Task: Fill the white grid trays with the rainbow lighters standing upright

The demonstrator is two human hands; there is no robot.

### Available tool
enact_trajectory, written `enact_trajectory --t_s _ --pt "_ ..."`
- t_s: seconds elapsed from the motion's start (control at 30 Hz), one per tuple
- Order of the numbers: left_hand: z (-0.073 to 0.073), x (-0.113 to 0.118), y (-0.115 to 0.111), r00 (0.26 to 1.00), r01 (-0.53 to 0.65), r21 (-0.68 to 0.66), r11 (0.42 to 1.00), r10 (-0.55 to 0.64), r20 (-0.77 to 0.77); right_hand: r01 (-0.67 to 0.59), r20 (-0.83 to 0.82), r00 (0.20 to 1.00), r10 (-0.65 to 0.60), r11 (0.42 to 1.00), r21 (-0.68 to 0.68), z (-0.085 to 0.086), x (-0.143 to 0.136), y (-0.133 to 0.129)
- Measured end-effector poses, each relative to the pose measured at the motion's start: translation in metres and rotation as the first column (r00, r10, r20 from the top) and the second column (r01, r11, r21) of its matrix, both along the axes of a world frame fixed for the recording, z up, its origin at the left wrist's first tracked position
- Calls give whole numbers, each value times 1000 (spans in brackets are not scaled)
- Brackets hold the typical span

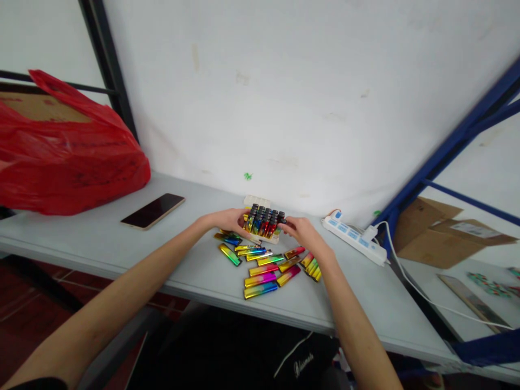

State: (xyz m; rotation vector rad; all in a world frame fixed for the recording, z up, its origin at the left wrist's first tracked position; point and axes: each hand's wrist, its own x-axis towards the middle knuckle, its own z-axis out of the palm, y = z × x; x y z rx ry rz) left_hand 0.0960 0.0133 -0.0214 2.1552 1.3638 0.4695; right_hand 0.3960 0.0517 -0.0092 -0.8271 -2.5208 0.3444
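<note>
Black-topped lighters (266,221) stand packed upright in a pale tray (257,200) near the wall (260,108).
The left hand (232,221) curls at the tray's left end, the right hand (301,228) narrows at its right; I cannot tell whether either grips. Shiny loose pieces (260,279) lie nearer on the desk (203,265).

One left hand (234,220) and one right hand (301,229) are present. The bench (365,298) carries one red bag (77,162), one phone (153,211) and one power strip (355,241) with two plugs (369,233). One pale tray (276,238) contains at least twelve upright lighters (265,225); overlap prevents an exact count. Loose lighters (260,279) number at least fifteen; some overlap. Two cardboard boxes (426,235) are visible, one inside the bag.
</note>
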Motion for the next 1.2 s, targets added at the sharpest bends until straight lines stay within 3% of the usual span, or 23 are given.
enact_trajectory --t_s 0.1,0.27,0.4,0.53,0.63,0.83,1.2 --pt "1 0 -1 1000 16 7 1000 -16 12 56 86 994 -60 997 45 -8 -4 2" --pt "0 0 0 1000 8 11 1000 -8 13 -65 70 995 77 985 -158 -10 1 1" --pt "0 0 0 1000 -1 -6 1000 1 -13 -174 51 976 212 896 -408 -3 5 -6" --pt "1 0 -1 999 -19 -32 999 18 -28 -217 60 956 286 833 -510 -1 -3 -17" --pt "1 0 -1 1000 -11 -34 999 10 -28 -221 74 952 296 836 -503 -1 -12 -24" --pt "-1 -1 1 1000 10 1 1000 -10 0 -264 121 939 322 901 -344 -4 -18 -26" --pt "0 -2 0 1000 -17 -7 1000 17 -22 -307 43 938 345 879 -365 -8 -28 -33"
